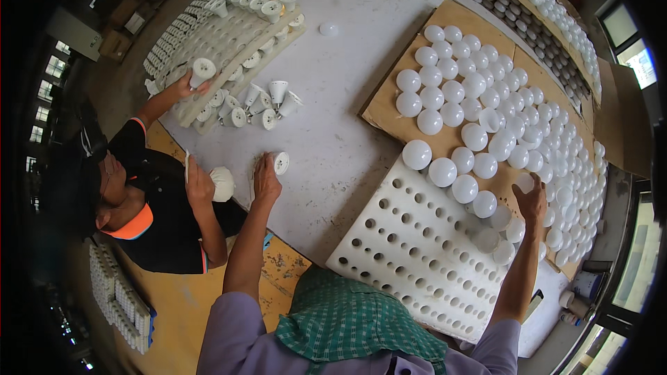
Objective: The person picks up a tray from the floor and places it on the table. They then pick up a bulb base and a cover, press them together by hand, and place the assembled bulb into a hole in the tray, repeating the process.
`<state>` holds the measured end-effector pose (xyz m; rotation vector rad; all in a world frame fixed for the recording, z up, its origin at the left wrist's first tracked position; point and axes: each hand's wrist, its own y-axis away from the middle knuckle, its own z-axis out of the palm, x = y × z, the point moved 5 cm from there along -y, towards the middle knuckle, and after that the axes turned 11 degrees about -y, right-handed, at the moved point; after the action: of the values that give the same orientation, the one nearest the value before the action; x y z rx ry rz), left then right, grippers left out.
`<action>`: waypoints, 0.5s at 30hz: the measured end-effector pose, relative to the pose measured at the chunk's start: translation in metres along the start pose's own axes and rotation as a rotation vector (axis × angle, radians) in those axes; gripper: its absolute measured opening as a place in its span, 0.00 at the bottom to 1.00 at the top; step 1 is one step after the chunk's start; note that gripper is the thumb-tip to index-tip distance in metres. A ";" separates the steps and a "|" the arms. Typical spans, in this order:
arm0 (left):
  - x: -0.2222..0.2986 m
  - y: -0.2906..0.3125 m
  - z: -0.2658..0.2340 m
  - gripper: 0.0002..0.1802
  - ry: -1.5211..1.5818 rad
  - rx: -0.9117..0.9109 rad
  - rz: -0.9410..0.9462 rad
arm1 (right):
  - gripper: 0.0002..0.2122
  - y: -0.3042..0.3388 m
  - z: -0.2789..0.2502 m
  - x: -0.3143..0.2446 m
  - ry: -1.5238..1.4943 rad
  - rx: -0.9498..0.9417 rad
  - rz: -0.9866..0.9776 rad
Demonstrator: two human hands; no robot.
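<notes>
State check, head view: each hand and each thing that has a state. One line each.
left hand: on the table, closed on a white cone-shaped lamp base
right hand: raised, holding a white round bulb dome
white perforated foam tray: most holes empty, a few domes along its far edge
brown cardboard sheet: covered with loose domes
co-worker's hands: each holds a lamp part

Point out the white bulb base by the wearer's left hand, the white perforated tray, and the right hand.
white bulb base [281, 162], head view, its round end.
white perforated tray [410, 257], head view, bare middle between holes.
right hand [532, 201], head view, back of the hand.
</notes>
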<state>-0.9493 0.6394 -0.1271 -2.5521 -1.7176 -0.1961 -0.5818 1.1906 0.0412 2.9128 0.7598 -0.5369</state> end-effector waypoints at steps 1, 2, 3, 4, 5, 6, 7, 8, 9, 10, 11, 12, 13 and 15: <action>0.002 -0.004 0.000 0.36 0.009 -0.002 0.013 | 0.31 0.005 -0.007 0.014 -0.158 0.071 -0.173; 0.004 -0.008 -0.002 0.33 -0.091 0.015 0.086 | 0.31 0.017 -0.005 0.034 -0.145 0.084 -0.159; 0.006 -0.010 -0.002 0.29 -0.187 0.032 0.162 | 0.33 0.038 -0.003 0.036 -0.675 -0.028 -0.037; 0.002 -0.011 -0.001 0.24 -0.204 0.083 0.224 | 0.35 0.061 0.000 0.032 -1.202 -0.127 0.087; 0.006 -0.014 -0.002 0.22 -0.218 0.032 0.234 | 0.36 0.085 0.002 0.021 -1.344 -0.185 0.065; -0.001 -0.015 0.000 0.21 -0.231 0.029 0.250 | 0.37 0.108 0.005 0.001 -1.490 -0.249 0.028; 0.010 -0.014 -0.005 0.25 -0.188 -0.042 0.261 | 0.38 0.130 0.009 -0.010 -1.491 -0.274 0.030; 0.006 -0.013 -0.001 0.29 -0.141 -0.176 0.237 | 0.39 0.150 0.015 -0.023 -1.504 -0.316 0.022; 0.012 -0.009 -0.003 0.30 -0.073 -0.185 0.239 | 0.40 0.168 0.024 -0.025 -1.510 -0.332 0.024; 0.018 -0.002 -0.006 0.30 -0.012 -0.194 0.231 | 0.42 0.184 0.035 -0.023 -1.522 -0.359 0.024; 0.026 0.006 -0.007 0.30 -0.005 -0.196 0.253 | 0.43 0.199 0.043 -0.023 -1.512 -0.383 0.036; 0.030 0.015 -0.011 0.30 0.124 -0.160 0.218 | 0.44 0.214 0.048 -0.025 -1.505 -0.412 0.048; 0.036 0.024 -0.015 0.30 0.253 -0.127 0.181 | 0.43 0.225 0.044 -0.033 -1.537 -0.427 0.022; 0.057 0.050 -0.015 0.29 0.515 -0.337 0.143 | 0.43 0.245 0.050 -0.035 -1.575 -0.432 -0.012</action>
<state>-0.8828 0.6709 -0.1036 -2.5009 -1.3919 -1.1059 -0.5069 0.9523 0.0056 1.3220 0.4571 -1.8882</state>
